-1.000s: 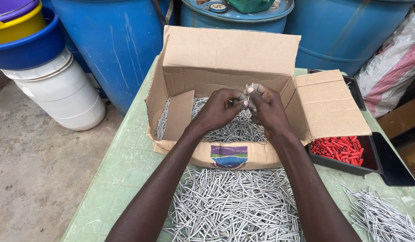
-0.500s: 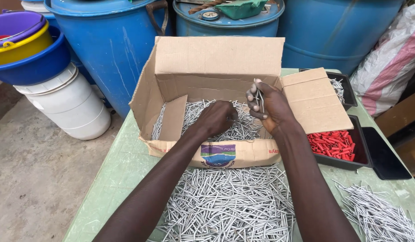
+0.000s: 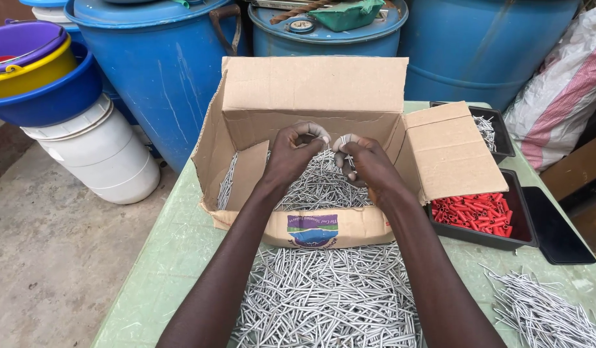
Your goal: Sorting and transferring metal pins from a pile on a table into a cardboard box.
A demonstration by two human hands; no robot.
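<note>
Both hands, left (image 3: 291,158) and right (image 3: 369,164), fingertips pinched on a few nails (image 3: 345,143), mostly hidden, above the box (image 3: 314,84).

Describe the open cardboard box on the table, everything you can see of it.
The cardboard box is plain brown corrugated card, open at the top with its flaps spread: the back flap upright, the right flap out over a black tray, a smaller left flap folded inward. A coloured label sits on its front wall. It rests on the green table, part filled with grey nails. Both hands, left hand and right hand, are inside it, the right pinching a few nails. More nails lie heaped against its front.
</note>
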